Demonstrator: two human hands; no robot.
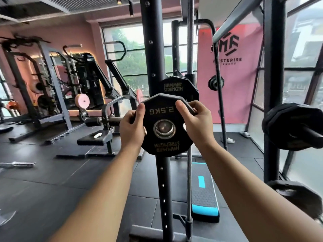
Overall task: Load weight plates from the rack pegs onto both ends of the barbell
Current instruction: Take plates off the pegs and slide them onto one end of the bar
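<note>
A small black 2.5 kg weight plate (163, 109) with a metal-ringed centre hole is held upside down in front of the black rack upright (151, 49). My left hand (132, 127) grips its left edge and my right hand (196, 121) grips its upper right edge. Just behind it, a second black plate (176, 86) marked Hammer Strength stays on the rack. At the right edge, a stack of black plates (293, 128) sits on a peg or bar end. Another dark plate (297, 196) lies lower right, blurred.
A black and blue step platform (204, 194) lies on the floor to the right of the upright. A bench machine (97, 138) stands to the left, with more racks behind it. A loose bar (17, 164) rests on the floor at far left. Windows run along the right.
</note>
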